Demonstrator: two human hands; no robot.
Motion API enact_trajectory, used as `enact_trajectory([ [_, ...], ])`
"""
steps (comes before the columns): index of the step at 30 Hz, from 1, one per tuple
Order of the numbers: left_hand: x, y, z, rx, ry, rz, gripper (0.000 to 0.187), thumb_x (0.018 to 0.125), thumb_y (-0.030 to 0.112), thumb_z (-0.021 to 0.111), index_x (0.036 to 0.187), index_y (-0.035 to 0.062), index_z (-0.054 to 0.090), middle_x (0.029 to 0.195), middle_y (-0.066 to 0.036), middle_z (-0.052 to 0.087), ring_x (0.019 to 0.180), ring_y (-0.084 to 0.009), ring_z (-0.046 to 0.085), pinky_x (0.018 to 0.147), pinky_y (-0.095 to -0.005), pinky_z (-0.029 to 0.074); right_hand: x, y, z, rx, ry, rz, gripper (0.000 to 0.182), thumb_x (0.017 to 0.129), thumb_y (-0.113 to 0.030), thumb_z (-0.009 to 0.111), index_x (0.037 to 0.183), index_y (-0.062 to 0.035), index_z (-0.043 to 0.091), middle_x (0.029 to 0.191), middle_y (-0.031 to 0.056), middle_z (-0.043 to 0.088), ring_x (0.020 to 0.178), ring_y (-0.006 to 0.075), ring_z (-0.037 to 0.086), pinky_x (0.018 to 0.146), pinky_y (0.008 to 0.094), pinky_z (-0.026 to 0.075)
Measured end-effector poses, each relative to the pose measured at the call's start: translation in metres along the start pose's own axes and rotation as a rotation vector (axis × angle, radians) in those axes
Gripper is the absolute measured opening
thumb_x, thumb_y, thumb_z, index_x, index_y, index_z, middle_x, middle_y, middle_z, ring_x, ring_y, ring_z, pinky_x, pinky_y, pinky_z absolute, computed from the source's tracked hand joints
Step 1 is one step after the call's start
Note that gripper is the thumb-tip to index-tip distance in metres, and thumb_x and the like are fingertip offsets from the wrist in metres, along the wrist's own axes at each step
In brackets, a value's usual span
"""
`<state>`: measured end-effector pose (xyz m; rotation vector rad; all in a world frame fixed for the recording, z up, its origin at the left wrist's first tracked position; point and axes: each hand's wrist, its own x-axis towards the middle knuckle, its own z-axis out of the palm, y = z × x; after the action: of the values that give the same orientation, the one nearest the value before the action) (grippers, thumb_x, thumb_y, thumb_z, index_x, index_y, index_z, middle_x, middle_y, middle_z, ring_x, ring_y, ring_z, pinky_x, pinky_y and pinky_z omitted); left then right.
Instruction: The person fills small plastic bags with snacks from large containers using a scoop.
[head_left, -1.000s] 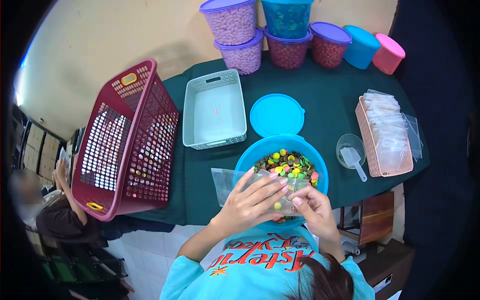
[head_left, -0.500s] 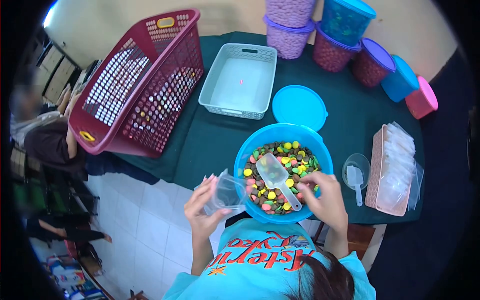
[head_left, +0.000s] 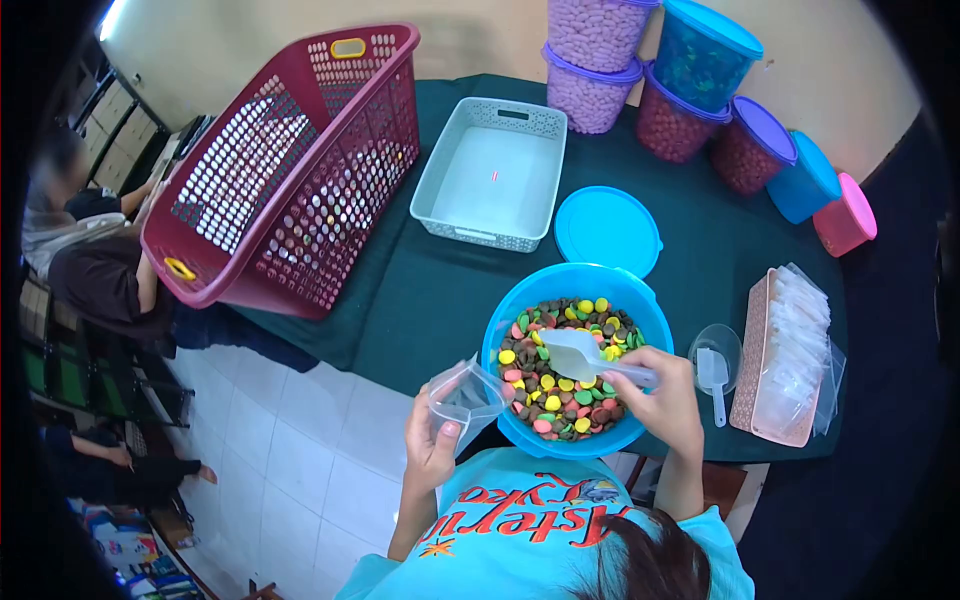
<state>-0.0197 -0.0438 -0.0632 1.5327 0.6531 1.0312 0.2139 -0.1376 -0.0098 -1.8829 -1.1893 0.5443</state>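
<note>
My left hand [head_left: 432, 440] grips an opened clear plastic bag [head_left: 468, 396] beside the left rim of a round blue tub [head_left: 655, 330]. Inside the tub lie candies [head_left: 560, 395] in brown, yellow, green and pink. My right hand [head_left: 662, 400] is closed on the handle of a translucent scoop [head_left: 574, 352], whose bowl is over the candies and points left. Whether the scoop holds any candy cannot be made out. A blue lid [head_left: 608, 232] lies flat behind the tub.
A maroon basket [head_left: 235, 275] stands left of a grey-green tray [head_left: 488, 178]. Lidded tubs [head_left: 753, 145] line the back. At right are a pink basket [head_left: 757, 350] of clear bags and a small cup [head_left: 730, 345] with a scoop [head_left: 713, 372]. People [head_left: 110, 280] are at far left.
My right hand has taken hold of the scoop, which lay on the candies, and lifted it. The bag in my left hand has opened wider at its mouth. The view has shifted slightly.
</note>
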Motion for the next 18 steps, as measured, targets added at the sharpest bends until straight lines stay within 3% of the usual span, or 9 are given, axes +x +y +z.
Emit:
enact_trajectory([
  [3,0.013,-0.006,0.004,-0.115,-0.004,0.072,0.044,0.085,0.026,0.047,0.116,-0.0041,0.038,0.116,-0.022,0.046,0.109,-0.0255,0.045,0.093,-0.0382,0.033,0.000,0.003,-0.006,0.148,0.214,-0.170,0.014,0.069,-0.010,0.067,0.076,0.0011,0.063,0.075,0.0116,0.062,0.065,0.0154,0.060,0.056,0.0278,0.045],
  [4,0.013,-0.014,-0.003,-0.133,-0.055,-0.011,0.041,0.087,0.027,0.045,0.113,-0.0027,0.035,0.115,-0.023,0.046,0.108,-0.0251,0.046,0.091,-0.0379,0.035,-0.001,0.005,-0.008,0.117,0.242,-0.168,0.013,0.073,-0.008,0.064,0.081,0.0015,0.062,0.083,0.0111,0.062,0.068,0.0139,0.060,0.058,0.0274,0.045],
  [7,0.029,-0.020,-0.007,-0.272,-0.166,-0.021,0.038,0.087,0.027,0.043,0.110,-0.0022,0.033,0.114,-0.022,0.046,0.105,-0.0252,0.047,0.088,-0.0383,0.038,0.000,0.003,-0.004,0.280,0.338,-0.018,0.013,0.077,-0.006,0.058,0.088,0.0006,0.061,0.086,0.0116,0.062,0.071,0.0138,0.060,0.060,0.0269,0.046],
  [8,0.034,-0.022,-0.009,-0.273,-0.202,-0.023,0.038,0.087,0.027,0.043,0.110,-0.0022,0.033,0.114,-0.022,0.046,0.105,-0.0252,0.047,0.088,-0.0383,0.038,-0.001,-0.005,-0.011,0.177,0.257,0.024,0.018,0.080,-0.006,0.054,0.096,0.0000,0.057,0.091,0.0130,0.061,0.078,0.0204,0.061,0.065,0.0306,0.047],
  [9,0.039,-0.023,-0.011,-0.291,-0.236,-0.036,0.038,0.087,0.028,0.043,0.109,-0.0014,0.033,0.112,-0.021,0.047,0.102,-0.0251,0.048,0.086,-0.0384,0.040,0.001,-0.006,-0.010,0.181,0.288,0.041,0.018,0.080,-0.006,0.054,0.096,0.0000,0.057,0.091,0.0130,0.061,0.078,0.0204,0.061,0.065,0.0306,0.047],
  [12,0.054,-0.022,-0.016,-0.310,-0.326,-0.074,0.041,0.087,0.033,0.043,0.108,0.0005,0.031,0.110,-0.020,0.046,0.099,-0.0242,0.049,0.084,-0.0388,0.041,0.007,0.000,-0.002,-0.309,0.376,-0.246,0.017,0.077,-0.009,0.057,0.093,-0.0021,0.053,0.095,0.0131,0.059,0.094,0.0351,0.055,0.078,0.0392,0.046],
  [18,0.075,-0.034,-0.024,-0.229,-0.541,-0.012,0.053,0.083,0.046,0.045,0.109,0.0046,0.025,0.109,-0.020,0.041,0.093,-0.0223,0.045,0.082,-0.0383,0.039,0.008,-0.006,0.025,-0.531,0.329,-0.137,0.020,0.074,-0.010,0.059,0.090,-0.0053,0.049,0.102,0.0125,0.057,0.095,0.0352,0.054,0.074,0.0403,0.048],
])
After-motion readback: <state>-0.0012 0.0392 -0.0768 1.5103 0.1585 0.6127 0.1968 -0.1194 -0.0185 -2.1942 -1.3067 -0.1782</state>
